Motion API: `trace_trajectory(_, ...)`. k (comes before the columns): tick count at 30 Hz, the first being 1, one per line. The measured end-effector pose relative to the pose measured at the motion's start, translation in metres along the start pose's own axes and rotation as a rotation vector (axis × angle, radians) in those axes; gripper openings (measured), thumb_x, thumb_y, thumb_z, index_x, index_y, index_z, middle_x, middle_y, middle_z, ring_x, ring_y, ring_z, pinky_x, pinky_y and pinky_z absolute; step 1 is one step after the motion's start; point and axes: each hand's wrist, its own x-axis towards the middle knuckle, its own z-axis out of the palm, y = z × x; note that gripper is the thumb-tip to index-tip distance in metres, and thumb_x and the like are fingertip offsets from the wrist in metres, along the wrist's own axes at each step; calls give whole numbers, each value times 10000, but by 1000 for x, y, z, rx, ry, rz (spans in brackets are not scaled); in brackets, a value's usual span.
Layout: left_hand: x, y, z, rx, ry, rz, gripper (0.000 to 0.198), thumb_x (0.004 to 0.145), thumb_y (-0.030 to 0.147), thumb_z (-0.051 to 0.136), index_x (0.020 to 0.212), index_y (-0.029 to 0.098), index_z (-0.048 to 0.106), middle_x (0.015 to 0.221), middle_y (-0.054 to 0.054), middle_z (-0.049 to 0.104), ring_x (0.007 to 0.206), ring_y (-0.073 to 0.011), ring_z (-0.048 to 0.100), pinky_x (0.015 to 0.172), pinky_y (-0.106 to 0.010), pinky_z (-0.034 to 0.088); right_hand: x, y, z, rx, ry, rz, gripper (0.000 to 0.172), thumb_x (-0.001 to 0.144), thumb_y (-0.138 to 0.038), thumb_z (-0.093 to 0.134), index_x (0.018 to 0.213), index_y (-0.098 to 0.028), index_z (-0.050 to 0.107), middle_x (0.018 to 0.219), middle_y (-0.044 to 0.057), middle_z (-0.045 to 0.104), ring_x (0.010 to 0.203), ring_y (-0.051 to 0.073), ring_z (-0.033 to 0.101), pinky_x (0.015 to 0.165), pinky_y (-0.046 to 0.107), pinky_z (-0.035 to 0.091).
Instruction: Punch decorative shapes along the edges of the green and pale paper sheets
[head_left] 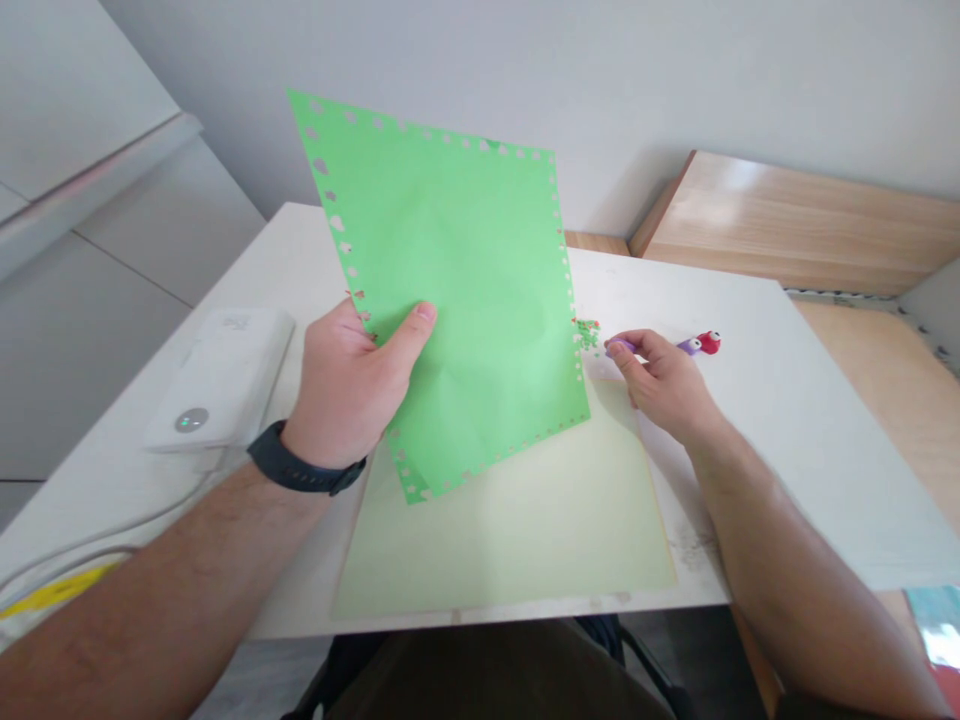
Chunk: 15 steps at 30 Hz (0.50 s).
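Observation:
My left hand (360,370) grips a green sheet of paper (480,280) by its left side, thumb on the front and fingers hidden behind. Small punched holes run along all edges of the sheet, which is raised and tilted above the table. At the right, my right hand (664,385) pinches a thin purple pen-like thing (619,346). A purple and red end with googly eyes (699,344) shows beyond that hand, seemingly part of the same thing. Near my right fingertips lies a small heap of green paper bits (588,334) with a few reddish ones.
A pale yellowish sheet (510,540) lies on the white table (757,480) under the green one. To the left is a white box-shaped device (225,375) with a cable (161,510). A wooden panel (795,215) leans at the back right.

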Motion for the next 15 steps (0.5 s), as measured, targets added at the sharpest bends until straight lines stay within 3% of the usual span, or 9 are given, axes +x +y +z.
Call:
trace_trajectory(7, 0, 1, 1, 11, 14, -3, 259, 891, 360, 818, 1109, 220, 814, 1172, -60, 816, 1144, -266, 752, 1110, -448, 573, 3, -1, 2, 181, 81, 11, 365, 865, -568, 799, 1000, -243, 701, 965, 50, 765, 500, 96, 501, 392, 239, 361)
trace_trajectory(15, -1, 1, 1, -10, 11, -10, 263, 891, 351, 817, 1120, 223, 812, 1185, -60, 813, 1173, -272, 742, 1141, -460, 551, 8, 5, -1, 159, 154, 74, 468, 901, -692, 702, 1004, -236, 679, 1029, 60, 732, 513, 91, 569, 333, 231, 352)
